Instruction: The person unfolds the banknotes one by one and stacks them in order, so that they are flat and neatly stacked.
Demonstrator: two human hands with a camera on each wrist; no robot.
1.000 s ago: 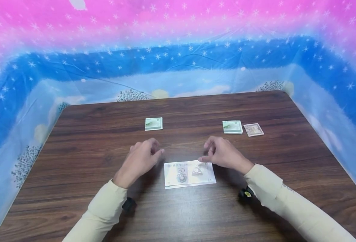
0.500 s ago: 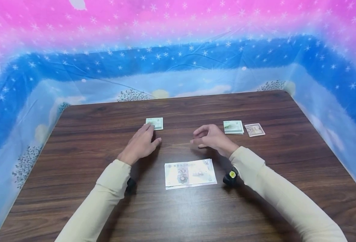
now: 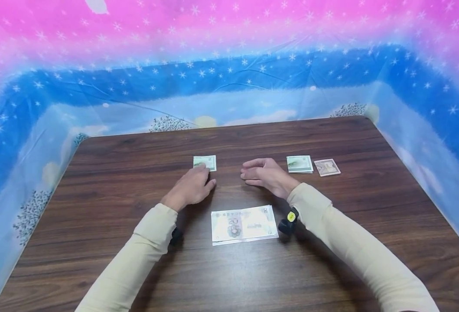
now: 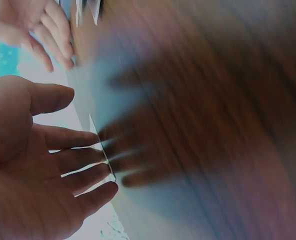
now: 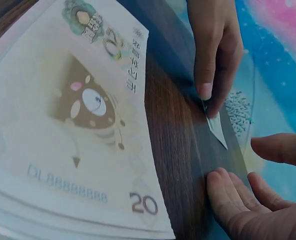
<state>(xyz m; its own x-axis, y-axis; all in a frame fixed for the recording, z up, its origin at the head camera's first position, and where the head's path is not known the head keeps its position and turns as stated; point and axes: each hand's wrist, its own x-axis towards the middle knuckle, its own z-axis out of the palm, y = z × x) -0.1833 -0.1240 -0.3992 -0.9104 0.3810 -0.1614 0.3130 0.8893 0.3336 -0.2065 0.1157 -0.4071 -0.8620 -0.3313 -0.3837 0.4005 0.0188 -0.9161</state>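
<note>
My left hand (image 3: 190, 186) rests its fingertips on a folded green banknote (image 3: 211, 162) on the table, partly covering it. In the left wrist view the left hand's fingers (image 4: 80, 157) are nearly straight, and they touch the note's edge. My right hand (image 3: 268, 177) holds nothing; it hovers low over the table to the right of that note, thumb apart from the fingers in the right wrist view. Nearer to me lies a stack of pale unfolded play banknotes (image 3: 245, 225), the top one (image 5: 88, 125) printed with 20 and a cartoon figure.
Another folded green banknote (image 3: 298, 164) lies at the right, beside a folded brown banknote (image 3: 327, 167). The dark wooden table (image 3: 128, 164) is enclosed by a pink and blue snowflake cloth (image 3: 229, 73).
My left hand has reached forward onto the folded green banknote, which has slid slightly right and toward me. My right hand has left the pale stack, moving forward and left.
</note>
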